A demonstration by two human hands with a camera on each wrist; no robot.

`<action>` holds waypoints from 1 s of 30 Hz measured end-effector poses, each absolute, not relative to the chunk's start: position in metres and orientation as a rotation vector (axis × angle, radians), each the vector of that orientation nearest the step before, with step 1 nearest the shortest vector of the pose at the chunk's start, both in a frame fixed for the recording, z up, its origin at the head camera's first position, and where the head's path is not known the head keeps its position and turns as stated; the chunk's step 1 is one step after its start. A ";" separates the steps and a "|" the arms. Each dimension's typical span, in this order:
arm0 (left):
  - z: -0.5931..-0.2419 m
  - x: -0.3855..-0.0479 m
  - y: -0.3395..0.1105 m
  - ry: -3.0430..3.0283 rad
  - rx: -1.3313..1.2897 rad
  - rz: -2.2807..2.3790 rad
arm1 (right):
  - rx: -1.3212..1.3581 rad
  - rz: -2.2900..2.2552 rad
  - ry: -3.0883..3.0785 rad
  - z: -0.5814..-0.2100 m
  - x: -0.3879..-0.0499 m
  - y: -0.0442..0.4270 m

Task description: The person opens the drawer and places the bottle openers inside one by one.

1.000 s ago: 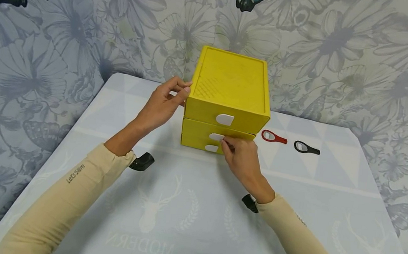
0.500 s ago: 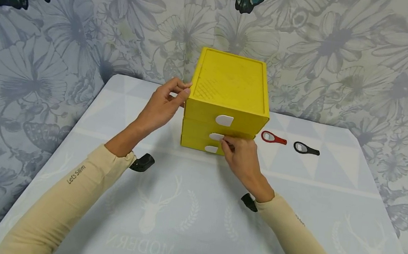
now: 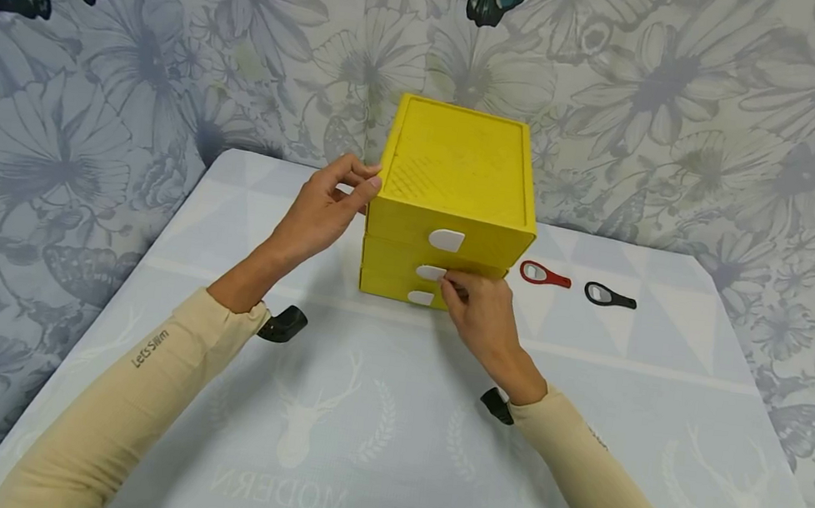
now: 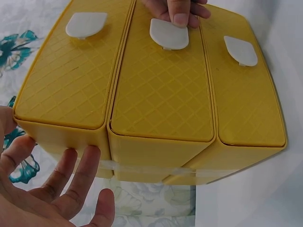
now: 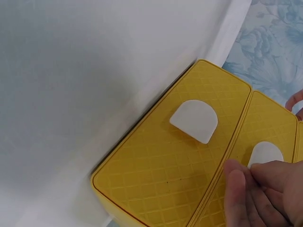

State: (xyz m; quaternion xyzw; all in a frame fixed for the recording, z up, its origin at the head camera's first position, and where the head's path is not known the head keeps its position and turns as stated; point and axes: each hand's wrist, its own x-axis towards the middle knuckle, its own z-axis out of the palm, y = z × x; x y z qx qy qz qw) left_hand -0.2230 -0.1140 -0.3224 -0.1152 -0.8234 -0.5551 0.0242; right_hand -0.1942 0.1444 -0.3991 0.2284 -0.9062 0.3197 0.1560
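Note:
A yellow drawer unit [image 3: 459,163] with three stacked drawers stands on the table, each front bearing a white pull tab. My right hand [image 3: 480,312] pinches the middle drawer's tab [image 4: 169,35] between thumb and fingers; in the right wrist view the hand [image 5: 265,194] partly covers that tab. My left hand [image 3: 327,207] touches the unit's upper left side. Its fingers [image 4: 85,172] are spread and loosely extended against that side in the left wrist view. The drawer fronts look about level with one another. The top tab [image 3: 447,240] and bottom tab [image 3: 421,297] are untouched.
Right of the unit lie a red bottle opener [image 3: 545,274] and a black bottle opener [image 3: 610,295]. The white patterned table [image 3: 387,436] reaches back to a flower-printed wall [image 3: 641,121]. Clear tape [image 4: 142,168] seems to run along the unit's side.
Both hands keep their places on the unit, the right at the middle tab. Only the head view shifts slightly.

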 end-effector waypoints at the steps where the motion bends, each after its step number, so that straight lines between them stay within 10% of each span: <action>1: -0.323 -0.223 -0.114 -2.547 -0.360 -1.719 | 0.641 0.931 -2.606 -0.399 -0.194 0.145; 30: -0.324 -0.224 -0.115 -2.531 -0.369 -1.739 | 0.655 0.995 -2.779 -0.429 -0.199 0.158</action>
